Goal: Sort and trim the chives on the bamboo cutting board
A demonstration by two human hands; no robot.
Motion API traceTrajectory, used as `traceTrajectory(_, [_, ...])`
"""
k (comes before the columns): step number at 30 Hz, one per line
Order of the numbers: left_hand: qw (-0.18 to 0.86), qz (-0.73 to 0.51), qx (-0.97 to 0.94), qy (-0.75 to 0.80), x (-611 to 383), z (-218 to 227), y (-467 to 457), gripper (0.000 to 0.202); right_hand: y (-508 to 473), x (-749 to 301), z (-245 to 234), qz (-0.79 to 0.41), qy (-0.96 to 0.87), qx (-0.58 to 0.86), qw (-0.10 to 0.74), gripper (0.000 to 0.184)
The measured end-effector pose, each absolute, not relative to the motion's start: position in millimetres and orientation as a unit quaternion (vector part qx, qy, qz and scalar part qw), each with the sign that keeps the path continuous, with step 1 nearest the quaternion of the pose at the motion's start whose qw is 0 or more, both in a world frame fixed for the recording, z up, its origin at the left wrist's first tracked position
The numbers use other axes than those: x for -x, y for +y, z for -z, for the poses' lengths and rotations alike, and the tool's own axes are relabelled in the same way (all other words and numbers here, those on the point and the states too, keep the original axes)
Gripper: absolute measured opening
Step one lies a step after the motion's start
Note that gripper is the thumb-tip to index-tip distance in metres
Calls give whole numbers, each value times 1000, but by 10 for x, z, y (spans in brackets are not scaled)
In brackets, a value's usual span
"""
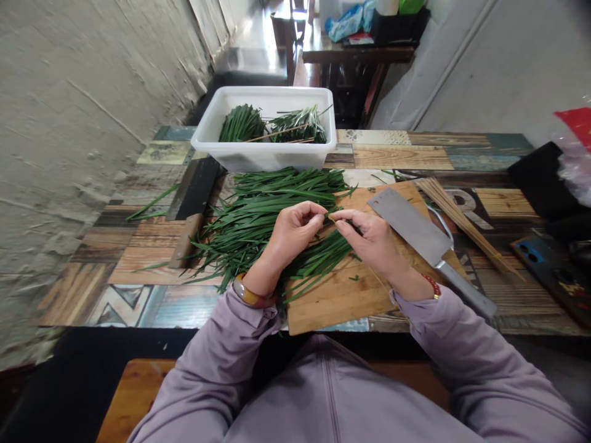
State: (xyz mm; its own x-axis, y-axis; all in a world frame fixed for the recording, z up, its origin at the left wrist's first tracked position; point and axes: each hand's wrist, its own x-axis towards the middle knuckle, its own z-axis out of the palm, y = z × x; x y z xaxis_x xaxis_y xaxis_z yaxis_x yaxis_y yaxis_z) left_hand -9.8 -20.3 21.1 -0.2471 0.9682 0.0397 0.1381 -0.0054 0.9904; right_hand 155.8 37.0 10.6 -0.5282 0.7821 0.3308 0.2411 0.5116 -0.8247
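A loose pile of long green chive leaves (268, 206) lies across the table and onto a wooden cutting board (337, 295). My left hand (290, 234) is closed in a pinch on a few chive leaves above the pile. My right hand (369, 237) is also closed, pinching the same leaves just to the right, with a thin wooden skewer tip between the two hands. Both hands hover over the board's upper left part.
A cleaver (415, 231) rests on the board's right side. A bundle of bamboo skewers (462, 218) lies beyond it. A white plastic tub (263, 154) holding skewered chive bundles stands behind the pile. Dark objects and a plastic bag sit at the right edge.
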Motion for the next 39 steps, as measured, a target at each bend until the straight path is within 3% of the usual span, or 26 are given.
traceTrajectory(8, [350, -527, -499, 592, 112, -168, -185, 16, 370, -1563, -129, -375, -795, 323, 351, 22])
traceTrajectory(25, [109, -451, -666, 585, 144, -115, -193, 18, 396, -1563, -96, -369, -800, 331, 336, 19])
traceTrajectory(28, [101, -449, -671, 582, 144, -94, -189, 18, 398, -1563, -89, -385, -787, 351, 331, 21])
traceTrajectory(33, [112, -457, -668, 577, 146, -89, -195, 16, 381, -1573, -109, -393, -779, 348, 342, 38])
traceTrajectory(39, [147, -457, -644, 596, 141, -111, -204, 11, 380, -1588, -121, -410, -782, 346, 318, 28])
